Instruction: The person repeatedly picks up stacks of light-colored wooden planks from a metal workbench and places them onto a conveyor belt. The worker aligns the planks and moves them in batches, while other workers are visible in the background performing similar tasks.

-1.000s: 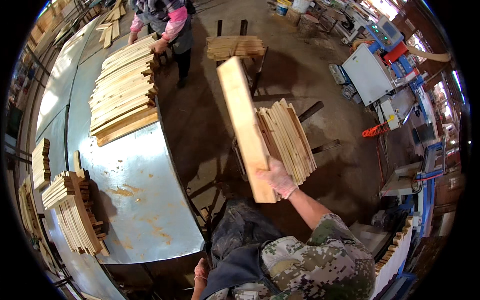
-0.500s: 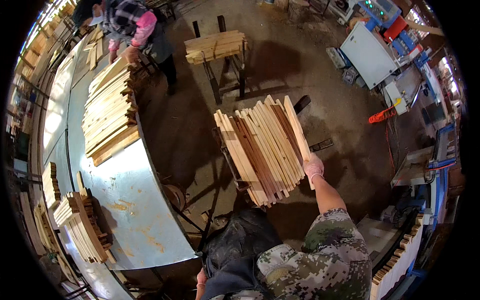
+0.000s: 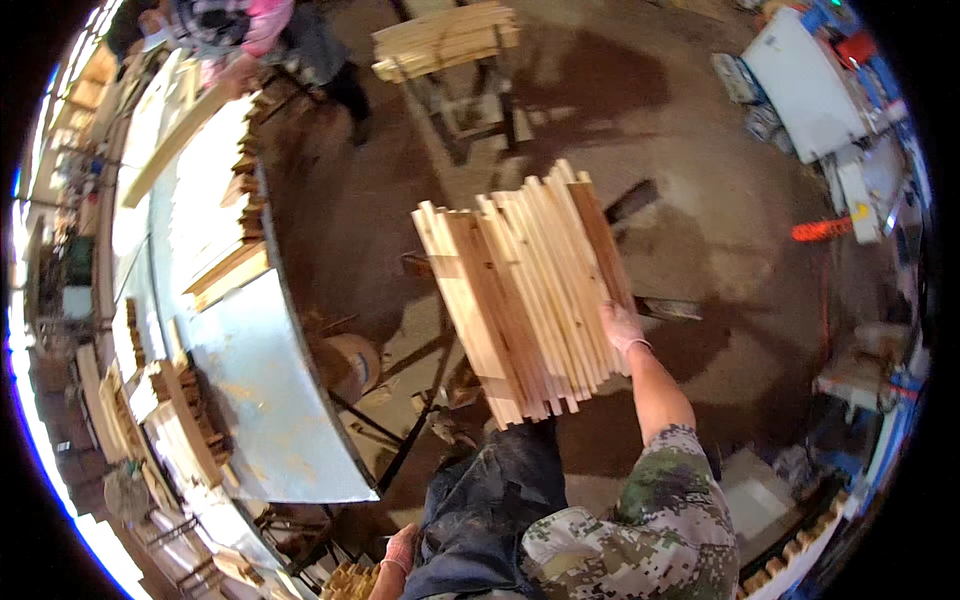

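A stack of narrow wooden boards (image 3: pixel 535 290), some pale and some brown, lies in front of me on a low stand. My right hand (image 3: pixel 622 326), in a pinkish glove, is at the near end of the stack's right side. Its fingers are closed on the outermost board (image 3: pixel 603 240), which shows a brown face; the fingertips are partly hidden against the wood. Low in the view, my left hand (image 3: pixel 401 548), also gloved, hangs beside my dark trouser leg, away from the stack. How its fingers are bent does not show clearly.
A metal-topped table (image 3: pixel 285 400) on the left bears a row of boards (image 3: pixel 205 210). Behind it a person (image 3: pixel 262 30) in pink sleeves handles a long board (image 3: pixel 175 145). Another board pile (image 3: pixel 445 40) rests on a far stand. A white machine cabinet (image 3: pixel 805 85) and orange coiled hose (image 3: pixel 822 231) are at right.
The pale board my right hand held angled at the stack's right edge no longer stands out there. My view has shifted, and more of my left hand shows. The other person's board has swung outward.
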Action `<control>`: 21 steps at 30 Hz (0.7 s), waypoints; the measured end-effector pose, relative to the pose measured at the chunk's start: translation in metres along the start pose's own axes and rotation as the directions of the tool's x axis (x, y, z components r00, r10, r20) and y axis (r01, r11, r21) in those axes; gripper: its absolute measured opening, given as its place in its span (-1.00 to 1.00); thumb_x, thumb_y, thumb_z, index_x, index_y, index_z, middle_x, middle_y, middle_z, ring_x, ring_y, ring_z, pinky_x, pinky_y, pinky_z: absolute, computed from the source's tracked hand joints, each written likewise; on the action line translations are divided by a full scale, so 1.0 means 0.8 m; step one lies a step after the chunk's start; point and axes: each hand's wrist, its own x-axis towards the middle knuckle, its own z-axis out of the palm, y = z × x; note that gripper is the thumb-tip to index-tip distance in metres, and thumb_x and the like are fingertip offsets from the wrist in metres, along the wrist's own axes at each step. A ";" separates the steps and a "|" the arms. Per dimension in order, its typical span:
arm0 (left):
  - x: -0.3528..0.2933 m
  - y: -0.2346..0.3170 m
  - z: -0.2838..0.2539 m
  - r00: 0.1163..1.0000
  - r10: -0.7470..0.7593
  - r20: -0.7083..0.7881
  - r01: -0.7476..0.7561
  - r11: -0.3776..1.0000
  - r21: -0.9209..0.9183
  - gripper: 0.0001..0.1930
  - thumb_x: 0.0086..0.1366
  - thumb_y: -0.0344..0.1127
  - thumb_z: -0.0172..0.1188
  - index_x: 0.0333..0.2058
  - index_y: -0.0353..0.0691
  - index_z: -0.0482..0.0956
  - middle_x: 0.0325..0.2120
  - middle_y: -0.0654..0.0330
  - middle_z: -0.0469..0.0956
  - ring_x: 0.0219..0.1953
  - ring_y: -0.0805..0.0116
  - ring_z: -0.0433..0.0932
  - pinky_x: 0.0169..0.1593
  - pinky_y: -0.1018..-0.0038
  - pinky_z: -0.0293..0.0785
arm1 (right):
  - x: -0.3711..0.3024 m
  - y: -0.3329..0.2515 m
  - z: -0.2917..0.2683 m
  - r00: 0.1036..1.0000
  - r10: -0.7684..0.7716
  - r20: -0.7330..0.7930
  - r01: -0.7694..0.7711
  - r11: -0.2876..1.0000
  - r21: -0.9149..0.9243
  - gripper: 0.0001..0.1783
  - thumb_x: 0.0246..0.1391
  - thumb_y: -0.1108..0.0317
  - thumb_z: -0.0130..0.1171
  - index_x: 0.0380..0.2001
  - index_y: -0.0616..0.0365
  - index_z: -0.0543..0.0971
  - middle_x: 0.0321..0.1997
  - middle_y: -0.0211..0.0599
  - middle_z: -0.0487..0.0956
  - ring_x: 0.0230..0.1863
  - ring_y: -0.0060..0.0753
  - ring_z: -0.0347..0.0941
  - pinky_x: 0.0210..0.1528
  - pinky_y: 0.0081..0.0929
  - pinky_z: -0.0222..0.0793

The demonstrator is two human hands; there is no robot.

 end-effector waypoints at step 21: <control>0.004 -0.025 -0.037 0.931 0.356 0.075 -0.356 0.849 0.391 -0.77 0.42 -0.14 0.18 -0.25 -0.15 0.69 -0.38 0.24 0.62 -0.36 0.32 0.48 -0.28 0.41 0.37 | -0.149 -0.246 0.045 0.773 -0.480 -0.415 0.625 0.690 0.366 -0.40 0.48 0.33 0.08 0.48 0.28 0.30 0.49 0.01 0.40 0.49 -0.16 0.34 0.53 -0.31 0.23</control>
